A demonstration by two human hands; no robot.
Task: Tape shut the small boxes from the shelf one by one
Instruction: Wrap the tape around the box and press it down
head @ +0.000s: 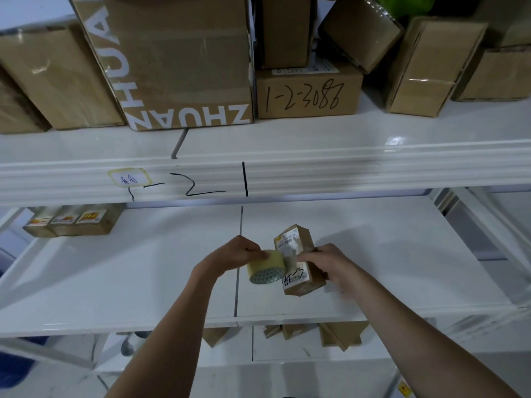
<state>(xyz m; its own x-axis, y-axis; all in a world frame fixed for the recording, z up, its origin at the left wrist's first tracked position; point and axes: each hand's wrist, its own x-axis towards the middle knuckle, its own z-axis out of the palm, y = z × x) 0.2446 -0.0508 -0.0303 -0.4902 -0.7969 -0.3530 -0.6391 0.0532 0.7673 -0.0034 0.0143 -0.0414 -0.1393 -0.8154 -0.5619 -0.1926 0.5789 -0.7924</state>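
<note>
A small brown cardboard box [301, 255] with white labels lies on the white middle shelf [143, 268]. My left hand [244, 251] grips a roll of clear yellowish tape [265, 267] right beside the box's left side. A short strip of tape runs from the roll onto the box's labelled face. My right hand [330, 264] holds the box from the right, its fingers curled around it and fingertips pressing the tape end near the middle of the label.
Three small labelled boxes [71, 222] stand in a row at the middle shelf's back left. The upper shelf [316, 133] holds large cartons, one marked ZHUAN [178, 61], one with handwritten numbers [307, 93]. More small boxes [330, 334] lie on the shelf below.
</note>
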